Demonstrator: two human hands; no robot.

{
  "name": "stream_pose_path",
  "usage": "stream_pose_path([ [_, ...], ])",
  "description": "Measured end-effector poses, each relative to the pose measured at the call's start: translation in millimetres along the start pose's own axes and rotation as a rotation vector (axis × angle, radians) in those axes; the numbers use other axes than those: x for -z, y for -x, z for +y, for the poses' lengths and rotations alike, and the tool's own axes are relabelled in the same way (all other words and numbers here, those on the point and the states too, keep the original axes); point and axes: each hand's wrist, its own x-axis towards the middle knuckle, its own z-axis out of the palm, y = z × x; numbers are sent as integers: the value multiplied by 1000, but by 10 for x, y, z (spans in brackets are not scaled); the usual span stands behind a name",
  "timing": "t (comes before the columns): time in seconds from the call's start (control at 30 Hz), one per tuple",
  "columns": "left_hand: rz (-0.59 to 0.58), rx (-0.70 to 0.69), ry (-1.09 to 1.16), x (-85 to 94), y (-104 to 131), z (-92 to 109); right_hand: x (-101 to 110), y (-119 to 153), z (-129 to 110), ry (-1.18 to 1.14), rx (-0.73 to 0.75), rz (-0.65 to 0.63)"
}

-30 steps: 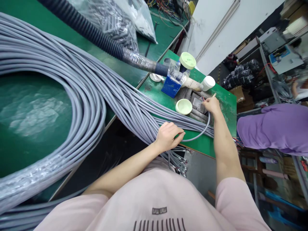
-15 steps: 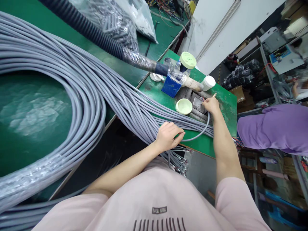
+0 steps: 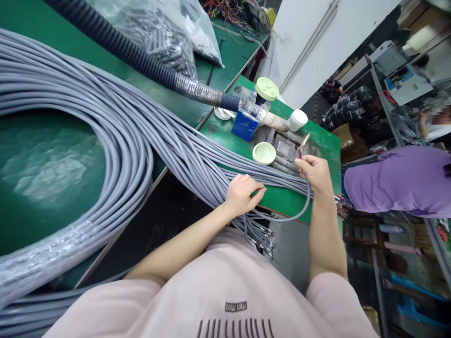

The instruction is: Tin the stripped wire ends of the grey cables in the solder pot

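My right hand (image 3: 314, 172) is closed on the end of a grey cable (image 3: 296, 217), with thin coloured wires (image 3: 300, 154) fanning out past its fingertips. From this hand the cable bends down and back left in a loose loop. My left hand (image 3: 242, 194) lies over the edge of a thick bundle of grey cables (image 3: 190, 157). Its fingers are curled and the thumb comes close to the index finger; what is between them is hidden. Just beyond the right hand sits a small metal plate (image 3: 283, 148) in a dark, stained frame.
Around the plate stand a pale green dish (image 3: 264, 153), a white tub (image 3: 298, 120), a green-lidded jar (image 3: 267, 88) and a blue box (image 3: 244, 125). A ribbed black hose (image 3: 141, 63) crosses above. Stripped cable ends (image 3: 260, 234) hang nearby. A person in purple (image 3: 398, 180) is at right.
My right hand has drawn back from the metal plate toward me, bringing the cable end along; the cable's loop now hangs lower. My left hand has stayed almost in place over the bundle.
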Motion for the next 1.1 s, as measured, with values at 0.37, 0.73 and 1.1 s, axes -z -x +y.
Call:
stream_pose_path([
  [0.37, -35, 735, 1118, -257, -24, 437, -510, 994, -4, -410, -63, 42],
  [0.73, 210, 559, 790, -273, 81, 447, -651, 1301, 99, -656, -140, -78],
  [1.1, -29, 785, 1169, -379, 184, 517, -785, 1440, 62, -795, -133, 107],
])
